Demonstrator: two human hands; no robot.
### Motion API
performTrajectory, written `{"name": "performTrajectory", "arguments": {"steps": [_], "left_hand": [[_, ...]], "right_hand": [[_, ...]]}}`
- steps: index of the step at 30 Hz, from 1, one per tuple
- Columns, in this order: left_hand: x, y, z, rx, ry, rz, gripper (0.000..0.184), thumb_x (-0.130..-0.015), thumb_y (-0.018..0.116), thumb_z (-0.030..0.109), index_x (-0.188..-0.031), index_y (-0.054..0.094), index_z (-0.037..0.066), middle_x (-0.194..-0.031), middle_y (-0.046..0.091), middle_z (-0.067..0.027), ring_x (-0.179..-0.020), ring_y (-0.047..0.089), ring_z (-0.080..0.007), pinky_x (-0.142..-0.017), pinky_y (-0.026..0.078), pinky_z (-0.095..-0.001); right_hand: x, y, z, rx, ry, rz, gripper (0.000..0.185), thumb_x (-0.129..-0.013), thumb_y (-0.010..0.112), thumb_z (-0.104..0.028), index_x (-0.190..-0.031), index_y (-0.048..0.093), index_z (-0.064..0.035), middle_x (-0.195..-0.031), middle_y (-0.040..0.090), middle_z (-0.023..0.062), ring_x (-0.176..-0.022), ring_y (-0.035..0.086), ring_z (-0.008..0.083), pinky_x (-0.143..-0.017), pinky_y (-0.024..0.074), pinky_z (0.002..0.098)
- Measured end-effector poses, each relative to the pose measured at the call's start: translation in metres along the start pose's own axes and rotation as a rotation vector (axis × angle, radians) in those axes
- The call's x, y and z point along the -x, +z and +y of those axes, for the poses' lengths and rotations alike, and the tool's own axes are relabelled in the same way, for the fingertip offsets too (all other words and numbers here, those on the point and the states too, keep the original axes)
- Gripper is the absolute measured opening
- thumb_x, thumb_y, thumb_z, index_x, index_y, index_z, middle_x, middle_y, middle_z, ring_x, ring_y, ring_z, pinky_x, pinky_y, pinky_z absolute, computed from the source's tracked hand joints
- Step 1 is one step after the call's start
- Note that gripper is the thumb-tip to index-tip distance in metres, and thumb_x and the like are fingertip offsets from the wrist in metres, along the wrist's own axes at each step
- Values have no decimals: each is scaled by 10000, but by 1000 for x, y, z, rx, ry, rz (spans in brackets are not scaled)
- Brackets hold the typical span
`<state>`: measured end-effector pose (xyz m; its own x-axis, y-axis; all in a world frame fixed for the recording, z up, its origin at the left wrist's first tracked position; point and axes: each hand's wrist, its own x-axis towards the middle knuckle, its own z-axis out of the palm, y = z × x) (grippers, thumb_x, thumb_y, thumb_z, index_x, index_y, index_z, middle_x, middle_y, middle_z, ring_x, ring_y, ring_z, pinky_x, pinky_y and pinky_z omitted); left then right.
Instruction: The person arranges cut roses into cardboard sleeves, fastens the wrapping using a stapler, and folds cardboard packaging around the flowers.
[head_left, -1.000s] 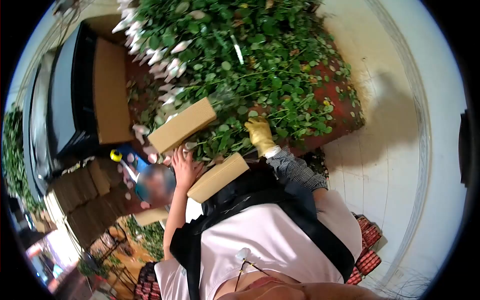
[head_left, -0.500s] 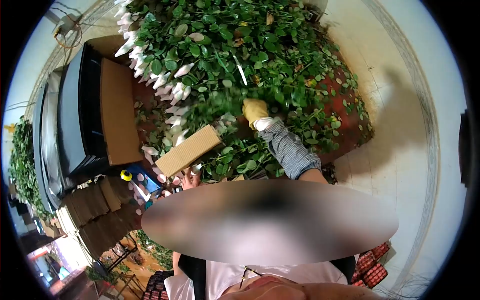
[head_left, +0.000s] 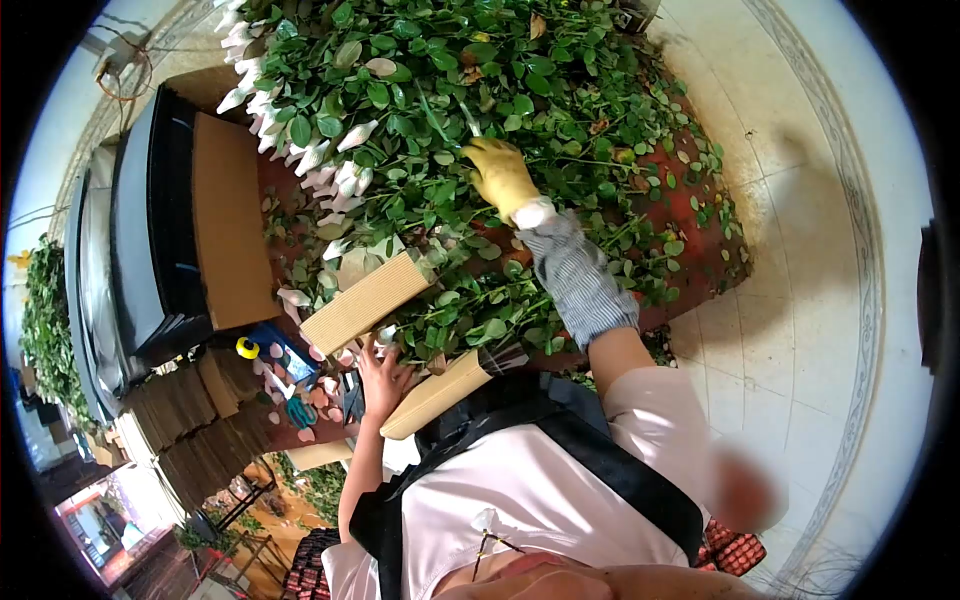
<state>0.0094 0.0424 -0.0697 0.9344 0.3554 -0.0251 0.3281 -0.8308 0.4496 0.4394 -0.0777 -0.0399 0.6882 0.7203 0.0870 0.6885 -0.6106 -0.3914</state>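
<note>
My right hand (head_left: 498, 178), in a yellow glove, reaches over a big pile of leafy rose stems (head_left: 560, 90). Its fingers are apart at the leaves beside a thin white strip (head_left: 469, 118), whose lower end the glove covers. My bare left hand (head_left: 383, 382) has its fingers spread at the near end of a smaller leafy bunch (head_left: 480, 315). This bunch lies between a corrugated cardboard piece (head_left: 365, 302) and a second cardboard piece (head_left: 437, 396) close to my body. White-wrapped rose heads (head_left: 315, 157) line the pile's left side.
Left stands a large dark box with a brown cardboard panel (head_left: 232, 220). Below it are a blue object (head_left: 290, 352), a yellow roll (head_left: 248, 347), teal-handled scissors (head_left: 299, 412) and stacked cardboard (head_left: 200, 445). Loose leaves lie on the red table top (head_left: 700, 250). Tiled floor (head_left: 800, 230) is at right.
My gloved right hand has moved up and slightly left, onto the leaves by the white strip. More of my left hand and the near cardboard piece shows now.
</note>
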Motion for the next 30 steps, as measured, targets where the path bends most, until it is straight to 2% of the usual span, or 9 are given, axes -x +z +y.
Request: {"name": "performTrajectory", "arguments": {"steps": [3, 6, 7, 11, 14, 19, 21, 27, 30], "left_hand": [[4, 5, -10, 30, -10, 18, 716, -744, 817, 219, -1365, 486, 86, -1432, 367, -245, -1250, 408, -450, -1032, 363, -522], [4, 14, -13, 142, -58, 36, 859, -704, 847, 209, -1387, 372, -4, -1424, 373, -243, -1239, 421, -445, -1025, 376, -506], [3, 6, -6, 135, -66, 44, 769, -712, 840, 207, -1328, 427, 5, -1425, 378, -230, -1235, 423, -443, -1014, 384, -510], [2, 10, -11, 115, -85, 27, 586, -715, 827, 215, -1203, 552, 41, -1428, 386, -218, -1245, 418, -436, -1020, 377, -511], [1, 0, -3, 118, -15, 70, 403, -714, 818, 202, -1067, 675, 69, -1440, 380, -215, -1261, 409, -422, -1035, 364, -504], [1, 2, -10, 95, 30, 84, 409, -709, 812, 202, -1085, 683, 105, -1441, 380, -211, -1270, 403, -432, -1043, 361, -504], [4, 4, -9, 60, 43, 86, 415, -718, 808, 204, -1105, 688, 111, -1443, 379, -210, -1270, 404, -433, -1045, 359, -509], [5, 7, -10, 124, -6, 112, 642, -720, 812, 187, -1301, 548, 119, -1422, 389, -206, -1246, 426, -432, -1026, 378, -517], [6, 11, -12, 153, -23, 117, 608, -732, 809, 203, -1263, 545, 70, -1414, 404, -194, -1237, 431, -420, -1025, 375, -509]], "right_hand": [[-3, 41, 34, 367, 48, -202, 300, -778, 715, -123, -1074, 666, -111, -1264, 636, 129, -1221, 564, 305, -1029, 444, 423], [-4, -1, 2, 52, -157, 584, 272, -729, 764, -124, -987, 679, -95, -1247, 646, 118, -1181, 576, 313, -1066, 391, 457], [-4, -34, -17, 103, -202, 638, 274, -735, 766, -104, -997, 684, -111, -1235, 653, 103, -1184, 579, 296, -1087, 372, 463], [-8, -83, 3, 330, -266, 501, 315, -773, 731, -56, -1074, 670, -123, -1222, 658, 78, -1179, 590, 276, -1118, 350, 477], [0, -135, 10, 194, -255, 749, 234, -798, 705, -67, -1030, 690, -92, -1215, 669, 97, -1188, 591, 281, -1123, 339, 477], [6, -159, -2, 209, -354, 458, 253, -784, 706, -18, -1034, 683, -43, -1113, 695, 121, -1044, 646, 299, -1011, 458, 416], [11, -172, -16, 287, -401, 533, 292, -816, 679, -26, -1105, 690, -66, -1069, 705, 111, -1008, 651, 288, -1046, 444, 422], [18, -171, -40, -248, -66, 687, 303, -845, 623, -3, -1142, 679, -28, -905, 691, 162, -762, 624, 260, -733, 490, 390], [8, -169, -43, -268, -259, 822, 363, -832, 613, 9, -1189, 657, -41, -964, 676, 149, -844, 631, 267, -786, 504, 356]]}}
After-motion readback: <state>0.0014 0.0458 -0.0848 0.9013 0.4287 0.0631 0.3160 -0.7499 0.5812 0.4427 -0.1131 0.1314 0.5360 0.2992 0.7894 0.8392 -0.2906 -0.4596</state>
